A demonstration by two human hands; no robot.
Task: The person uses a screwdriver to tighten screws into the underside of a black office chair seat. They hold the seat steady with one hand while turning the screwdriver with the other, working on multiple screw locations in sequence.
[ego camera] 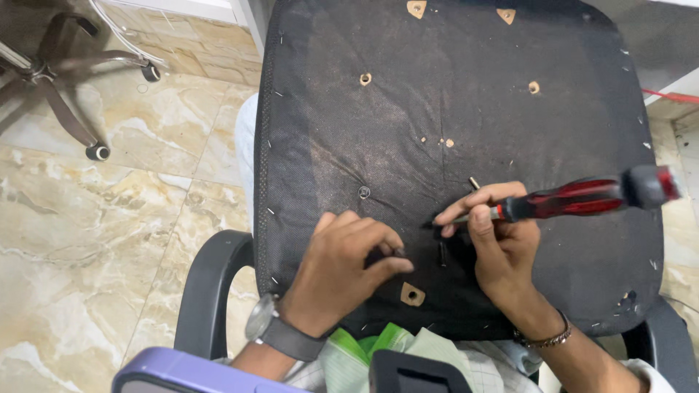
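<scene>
An upturned office chair seat (451, 109) covered in dusty black fabric lies in front of me, its underside showing bolt holes and staples. My right hand (502, 244) grips a screwdriver (582, 198) with a red and black handle, its shaft pointing left at the fabric. My left hand (342, 269) rests on the seat with its fingertips pinched on a small dark screw (399, 252). Another dark screw (443, 252) lies between the two hands. A washer (364, 192) sits on the fabric above my left hand.
A black armrest (207, 291) curves at the seat's lower left, another at the lower right (666, 338). A second chair's wheeled base (65, 87) stands on the marble floor at upper left. A purple-edged object (182, 371) lies at the bottom.
</scene>
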